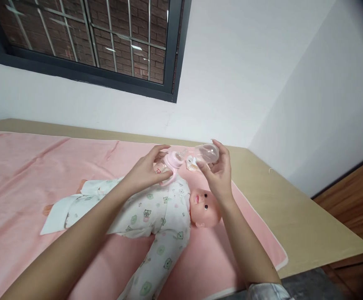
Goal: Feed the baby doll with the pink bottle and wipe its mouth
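A baby doll (165,216) in white printed pyjamas lies on a pink blanket (19,175), its head (205,206) toward the right. Above the doll's chest my left hand (145,171) grips a pink baby bottle (170,164) with ring handles. Just to the right, my right hand (217,171) holds a clear plastic cap (207,153) between thumb and fingers, held apart from the bottle's top. A small crumpled wrapper (191,164) lies on the blanket behind the bottle.
The blanket covers a beige tabletop (297,216) that ends at the right, with wooden floor (356,200) beyond. White walls and a dark-framed barred window (90,37) stand behind the table.
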The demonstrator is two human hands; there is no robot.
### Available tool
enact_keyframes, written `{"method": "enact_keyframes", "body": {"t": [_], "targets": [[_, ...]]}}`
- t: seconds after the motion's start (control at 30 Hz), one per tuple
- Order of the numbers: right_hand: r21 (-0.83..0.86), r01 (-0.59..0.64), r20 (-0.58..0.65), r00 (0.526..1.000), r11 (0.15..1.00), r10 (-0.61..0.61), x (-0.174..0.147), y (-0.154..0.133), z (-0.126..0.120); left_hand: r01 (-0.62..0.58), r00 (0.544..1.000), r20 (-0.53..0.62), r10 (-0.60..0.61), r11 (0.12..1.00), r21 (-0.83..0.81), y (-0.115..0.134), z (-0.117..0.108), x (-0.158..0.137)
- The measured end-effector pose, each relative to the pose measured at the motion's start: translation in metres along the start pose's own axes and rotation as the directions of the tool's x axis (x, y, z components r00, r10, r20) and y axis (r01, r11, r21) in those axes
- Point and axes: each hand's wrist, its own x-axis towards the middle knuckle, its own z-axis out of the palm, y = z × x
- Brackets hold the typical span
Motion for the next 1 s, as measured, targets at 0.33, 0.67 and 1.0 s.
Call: {"method": "enact_keyframes", "body": {"t": [0.33,0.67,1.0], "targets": [[0.01,-0.131,0.205,0.971,0.991,0.126,-0.019,0.001,0.018,-0.084,0.996,0.04,0.081,0.992,0.09,0.019,0.011,-0.011],[0.12,-0.18,0.123,0.978,0.976,0.166,-0.029,-0.002,0.03,-0.336,0.915,-0.066,0.399,0.841,0.423,0.025,0.02,-0.023],[-0.099,-0.165,-0.108,0.982,0.981,0.154,0.009,0.029,-0.013,-0.499,0.847,0.204,0.49,0.867,-0.009,0.075,-0.025,-0.06]]}}
